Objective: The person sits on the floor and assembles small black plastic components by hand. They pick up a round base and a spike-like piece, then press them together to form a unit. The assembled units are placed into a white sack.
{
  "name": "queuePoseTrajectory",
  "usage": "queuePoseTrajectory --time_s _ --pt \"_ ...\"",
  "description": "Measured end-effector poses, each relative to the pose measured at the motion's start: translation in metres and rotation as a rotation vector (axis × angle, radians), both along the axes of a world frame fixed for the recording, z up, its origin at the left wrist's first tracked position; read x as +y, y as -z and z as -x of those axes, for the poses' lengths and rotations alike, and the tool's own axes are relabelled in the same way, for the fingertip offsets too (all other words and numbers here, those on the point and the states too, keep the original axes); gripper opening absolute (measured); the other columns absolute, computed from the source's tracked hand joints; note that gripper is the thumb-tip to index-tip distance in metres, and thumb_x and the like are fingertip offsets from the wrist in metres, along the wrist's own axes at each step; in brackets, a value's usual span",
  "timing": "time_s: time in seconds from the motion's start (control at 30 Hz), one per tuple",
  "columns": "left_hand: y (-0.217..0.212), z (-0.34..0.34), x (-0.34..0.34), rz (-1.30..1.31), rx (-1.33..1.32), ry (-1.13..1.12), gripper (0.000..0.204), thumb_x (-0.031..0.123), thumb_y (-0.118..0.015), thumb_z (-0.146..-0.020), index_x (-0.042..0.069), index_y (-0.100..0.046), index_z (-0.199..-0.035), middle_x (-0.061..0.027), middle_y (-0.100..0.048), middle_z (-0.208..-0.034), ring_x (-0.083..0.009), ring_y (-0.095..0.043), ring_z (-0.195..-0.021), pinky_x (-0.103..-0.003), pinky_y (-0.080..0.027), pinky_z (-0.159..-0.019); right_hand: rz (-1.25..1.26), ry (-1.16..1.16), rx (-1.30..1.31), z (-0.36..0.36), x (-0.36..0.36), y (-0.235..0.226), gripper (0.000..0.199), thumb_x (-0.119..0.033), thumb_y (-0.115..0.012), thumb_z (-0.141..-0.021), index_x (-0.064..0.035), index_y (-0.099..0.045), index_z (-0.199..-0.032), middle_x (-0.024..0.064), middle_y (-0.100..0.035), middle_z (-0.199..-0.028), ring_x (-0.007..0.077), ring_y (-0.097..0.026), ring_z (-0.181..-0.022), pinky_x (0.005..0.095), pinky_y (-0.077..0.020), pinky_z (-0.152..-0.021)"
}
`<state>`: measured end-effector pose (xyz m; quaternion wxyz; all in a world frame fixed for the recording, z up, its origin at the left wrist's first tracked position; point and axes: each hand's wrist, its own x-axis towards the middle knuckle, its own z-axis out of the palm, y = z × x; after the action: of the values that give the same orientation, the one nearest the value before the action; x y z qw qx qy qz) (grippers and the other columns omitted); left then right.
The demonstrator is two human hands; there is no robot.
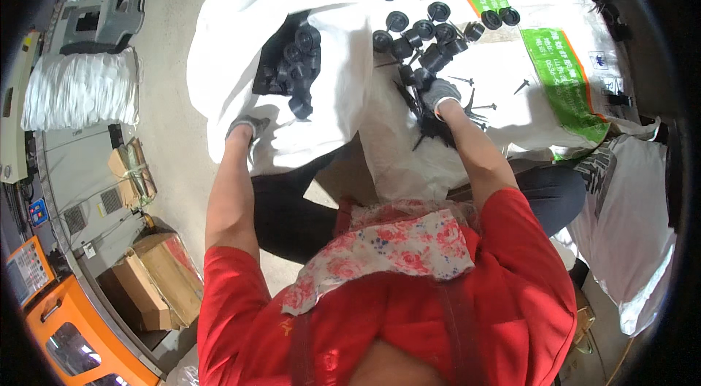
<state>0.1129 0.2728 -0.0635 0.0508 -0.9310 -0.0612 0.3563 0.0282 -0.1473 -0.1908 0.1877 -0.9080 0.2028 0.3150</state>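
My left hand (250, 125), in a grey glove, is closed on the near left side of a white woven sack (314, 134). Inside that open sack lie several round black plastic caps (296, 57). On a second white sack to the right, my gloved right hand (442, 94) is at the near edge of a heap of black caps (434, 57). Its fingers are curled in, and what they hold is hidden. Just below it is a cluster of thin black plastic spikes (436, 129). A few loose spikes (475, 107) are scattered to its right.
More caps (500, 18) lie farther off on the sack printed with green panels (558, 79). A white bag (628, 218) hangs at the right. Stacked white sacks (80, 90), a cardboard box (164, 276) and an orange machine (84, 335) stand along the left.
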Motion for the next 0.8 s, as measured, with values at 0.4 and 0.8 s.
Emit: queuePoseTrajectory --time_s 0.4,0.8 --pt "-0.098 -0.070 -0.066 0.481 -0.709 0.033 0.052 0.046 -0.057 -0.085 0.001 -0.061 -0.111 -0.0190 -0.063 -0.108 -0.0299 -0.060 -0.097 -0.035 -0.045 -0.085 -0.949 0.720 -0.297 0.054 -0.062 -0.038 0.027 -0.019 -0.064 -0.077 0.0002 -0.066 -0.095 0.0101 -0.066 -0.077 0.0173 -0.062 -0.063 0.0298 -0.0494 -0.056" --pt "-0.080 0.119 -0.203 1.536 0.757 -0.261 0.046 0.029 -0.063 -0.082 0.008 -0.052 -0.121 -0.0099 -0.057 -0.111 -0.0201 -0.058 -0.096 -0.036 -0.048 -0.084 -0.266 -0.791 -1.221 0.081 0.009 -0.187 0.022 -0.013 -0.060 -0.068 -0.0013 -0.063 -0.087 0.0180 -0.056 -0.094 0.0351 -0.051 -0.096 0.0456 -0.0386 -0.090"
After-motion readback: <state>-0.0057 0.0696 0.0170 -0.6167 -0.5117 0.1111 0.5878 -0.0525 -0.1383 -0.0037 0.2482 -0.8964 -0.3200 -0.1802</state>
